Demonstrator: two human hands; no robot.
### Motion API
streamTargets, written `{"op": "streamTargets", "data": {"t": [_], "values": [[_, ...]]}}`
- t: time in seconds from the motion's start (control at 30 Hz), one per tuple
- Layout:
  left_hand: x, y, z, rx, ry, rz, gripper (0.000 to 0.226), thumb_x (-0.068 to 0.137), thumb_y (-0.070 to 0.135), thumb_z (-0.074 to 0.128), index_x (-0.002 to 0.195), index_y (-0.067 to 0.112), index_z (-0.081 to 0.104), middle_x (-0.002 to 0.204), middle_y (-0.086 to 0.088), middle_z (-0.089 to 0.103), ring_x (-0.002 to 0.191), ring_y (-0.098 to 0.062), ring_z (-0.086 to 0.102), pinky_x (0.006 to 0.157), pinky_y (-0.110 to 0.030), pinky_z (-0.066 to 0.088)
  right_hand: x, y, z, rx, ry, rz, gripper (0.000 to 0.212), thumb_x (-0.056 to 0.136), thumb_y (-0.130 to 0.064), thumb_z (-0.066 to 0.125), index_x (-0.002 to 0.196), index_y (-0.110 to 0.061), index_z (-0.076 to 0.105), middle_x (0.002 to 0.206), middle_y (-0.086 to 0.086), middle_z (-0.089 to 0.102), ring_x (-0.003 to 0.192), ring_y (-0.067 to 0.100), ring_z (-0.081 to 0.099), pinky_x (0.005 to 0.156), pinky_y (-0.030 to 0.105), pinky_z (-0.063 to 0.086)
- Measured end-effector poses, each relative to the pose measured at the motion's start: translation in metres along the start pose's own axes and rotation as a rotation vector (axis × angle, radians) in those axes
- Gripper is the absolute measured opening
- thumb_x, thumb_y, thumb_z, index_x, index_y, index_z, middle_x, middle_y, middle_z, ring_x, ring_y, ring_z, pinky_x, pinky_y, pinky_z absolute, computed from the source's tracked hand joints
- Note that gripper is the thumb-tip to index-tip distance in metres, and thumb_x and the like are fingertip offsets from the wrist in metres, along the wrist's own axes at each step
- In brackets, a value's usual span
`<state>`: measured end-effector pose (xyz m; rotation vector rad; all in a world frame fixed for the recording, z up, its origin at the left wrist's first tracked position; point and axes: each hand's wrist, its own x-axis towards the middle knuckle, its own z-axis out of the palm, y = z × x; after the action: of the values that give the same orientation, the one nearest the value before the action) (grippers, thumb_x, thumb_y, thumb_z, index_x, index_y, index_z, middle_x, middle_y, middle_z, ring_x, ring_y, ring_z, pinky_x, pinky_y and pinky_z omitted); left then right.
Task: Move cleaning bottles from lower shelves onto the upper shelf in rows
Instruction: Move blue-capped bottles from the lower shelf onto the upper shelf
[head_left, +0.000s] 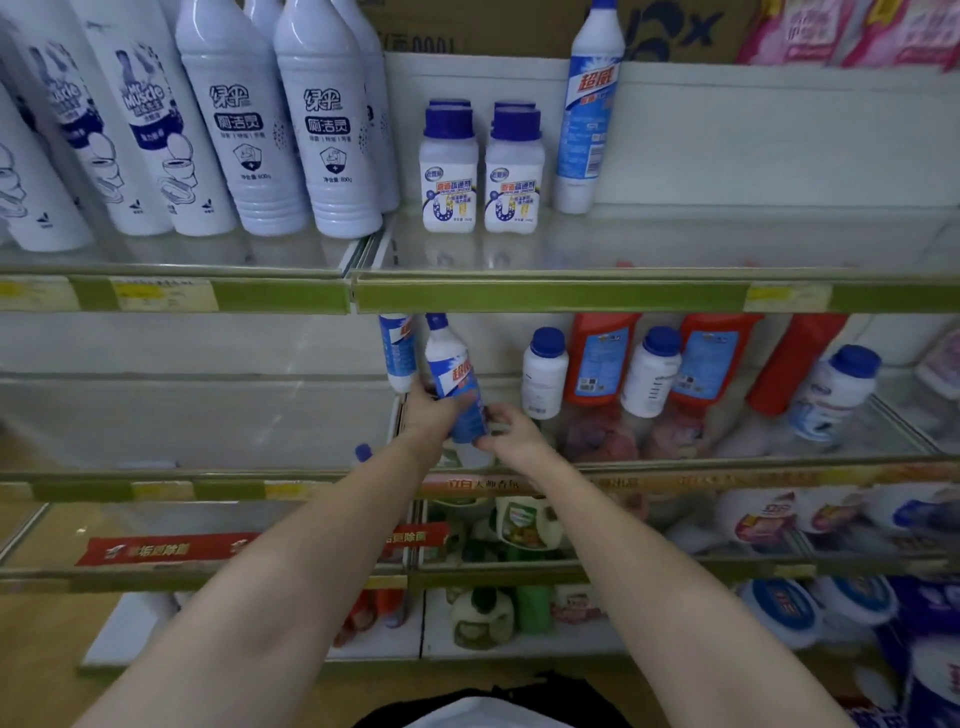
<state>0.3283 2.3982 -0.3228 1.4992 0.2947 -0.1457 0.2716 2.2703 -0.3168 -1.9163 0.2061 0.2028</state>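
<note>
From the head camera, both arms are reaching into the lower shelf, and the pickup step is under way. The left hand is gripping a blue-and-white cleaning bottle around its lower body — the bottle is tilting, its neck leaning up and to the left, just under the green shelf edge. The right hand is curling at the bottle's base, fingers bent against it; whether it is truly pinching or only steadying is hard to say, since the view is dim there. A second matching bottle is standing just behind and to the left, touching or nearly so.

On the upper shelf, one tall bottle of the same kind is already standing beside two small blue-capped jars, with bare shelf to its right.

The next move, as I judge it, is calling for drawing the bottle out from under the shelf edge, lifting it upright and setting it next to its twin — keeping the row straight.
</note>
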Motion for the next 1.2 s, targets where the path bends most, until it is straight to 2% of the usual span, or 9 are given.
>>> {"op": "streamTargets", "data": {"t": [0.23,0.47,0.6,0.73,0.87,0.97,1.03,1.13,1.2], "values": [[-0.058,0.001,0.018,-0.082,-0.093,-0.122,0.037,0.093,0.027,0.07,0.123,0.014,0.053,0.107,-0.007,0.068,0.092,-0.024,0.067,0.075,-0.039,0.054,-0.033,0.014,-0.033,-0.086,-0.061,0.06,0.064,0.076,-0.038,0.086,0.127,-0.02,0.051,0.122,0.001,0.064,0.107,0.018,0.063,0.098,0.042,0.053],[-0.138,-0.02,0.069,0.019,-0.112,-0.199,0.041,0.091,0.025,0.073,0.123,0.007,0.055,0.095,-0.005,0.067,0.079,-0.019,0.066,0.062,-0.033,0.052,-0.105,0.053,-0.082,-0.047,-0.154,0.072,0.054,0.078,-0.029,0.087,0.118,-0.018,0.052,0.105,-0.003,0.065,0.091,0.012,0.064,0.072,0.028,0.051],[-0.18,-0.042,0.1,0.042,-0.117,-0.197,0.045,0.09,0.028,0.075,0.123,0.008,0.052,0.109,-0.008,0.067,0.083,-0.017,0.067,0.063,-0.031,0.052,-0.135,0.085,-0.099,0.053,-0.091,0.048,0.052,0.07,-0.025,0.093,0.112,-0.019,0.064,0.106,0.001,0.072,0.097,0.018,0.07,0.093,0.044,0.057],[-0.206,-0.06,0.116,0.103,-0.145,-0.164,0.053,0.091,0.03,0.074,0.132,0.003,0.055,0.121,-0.015,0.069,0.098,-0.026,0.07,0.074,-0.035,0.056,-0.166,0.103,-0.109,0.005,-0.043,0.041,0.062,0.069,-0.037,0.092,0.118,-0.016,0.06,0.102,-0.001,0.071,0.083,0.007,0.064,0.064,0.024,0.049],[-0.228,-0.071,0.121,0.095,-0.134,-0.136,0.061,0.082,0.026,0.083,0.13,-0.001,0.056,0.117,-0.018,0.07,0.099,-0.029,0.072,0.08,-0.038,0.059,-0.186,0.116,-0.116,0.13,-0.106,0.028,0.029,0.078,-0.017,0.085,0.097,-0.026,0.065,0.088,-0.006,0.07,0.084,0.013,0.067,0.064,0.021,0.05],[-0.238,-0.074,0.12,0.128,-0.152,-0.166,0.069,0.067,0.025,0.093,0.123,0.005,0.057,0.111,-0.016,0.072,0.095,-0.029,0.073,0.083,-0.042,0.061,-0.197,0.125,-0.121,0.214,-0.195,0.112,0.046,0.068,-0.021,0.086,0.11,-0.021,0.068,0.102,0.002,0.076,0.099,0.023,0.07,0.084,0.041,0.057],[-0.243,-0.07,0.121,0.159,-0.225,-0.194,0.072,0.061,0.03,0.095,0.12,0.009,0.061,0.109,-0.014,0.074,0.099,-0.031,0.073,0.092,-0.053,0.057,-0.2,0.129,-0.129,0.268,-0.273,0.141,0.065,0.058,-0.028,0.085,0.119,-0.019,0.068,0.108,0.003,0.077,0.105,0.025,0.07,0.085,0.042,0.056],[-0.249,-0.058,0.127,0.02,-0.297,-0.224,0.043,0.082,0.031,0.079,0.112,0.002,0.068,0.099,-0.013,0.076,0.093,-0.032,0.072,0.099,-0.048,0.053,-0.209,0.131,-0.139,0.398,-0.391,0.201,0.065,0.062,-0.027,0.081,0.123,-0.013,0.066,0.112,0.012,0.075,0.094,0.025,0.07,0.077,0.037,0.056],[-0.253,-0.049,0.132,-0.085,-0.291,-0.252,0.029,0.095,0.029,0.064,0.105,0.002,0.067,0.087,-0.012,0.073,0.078,-0.026,0.069,0.084,-0.039,0.056,-0.212,0.131,-0.145,0.482,-0.462,0.243,0.056,0.068,-0.02,0.075,0.121,-0.007,0.065,0.107,0.014,0.072,0.089,0.026,0.067,0.079,0.037,0.056]]}}
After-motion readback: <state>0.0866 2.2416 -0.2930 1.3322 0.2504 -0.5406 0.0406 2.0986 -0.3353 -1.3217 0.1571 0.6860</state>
